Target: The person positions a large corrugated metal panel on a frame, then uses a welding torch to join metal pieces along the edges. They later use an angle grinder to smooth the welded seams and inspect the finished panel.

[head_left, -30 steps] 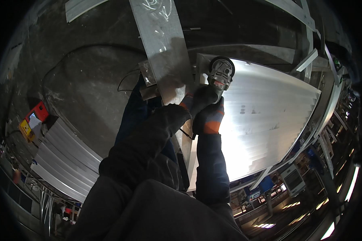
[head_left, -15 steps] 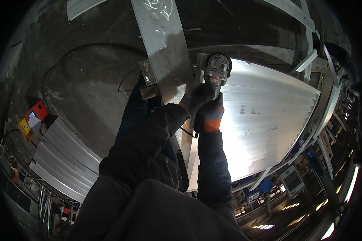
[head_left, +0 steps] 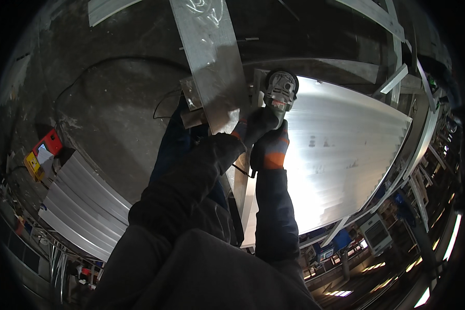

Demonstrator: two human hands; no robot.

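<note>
An angle grinder (head_left: 282,89) points away from me over the near-left edge strip of a wide, shiny ribbed metal panel (head_left: 341,150). My right hand (head_left: 272,147), in a dark glove with an orange band, is closed around the grinder's rear body. Beside it, my left hand (head_left: 257,125), also gloved, is closed against the grinder's side just behind its head; its fingers are partly hidden. A dark cord (head_left: 243,170) shows by my right wrist. Whether the disc touches the metal is hidden under the grinder's head.
A long flat metal plank (head_left: 212,57) runs away to the left of the grinder, with small metal blocks (head_left: 192,119) beside it. Ribbed panels (head_left: 88,206) lie at lower left near a red and yellow box (head_left: 42,154). A cable (head_left: 103,61) curves across the floor. Metal framing stands at right.
Both hands and the grinder have shifted very slightly to the right. The grip looks the same.
</note>
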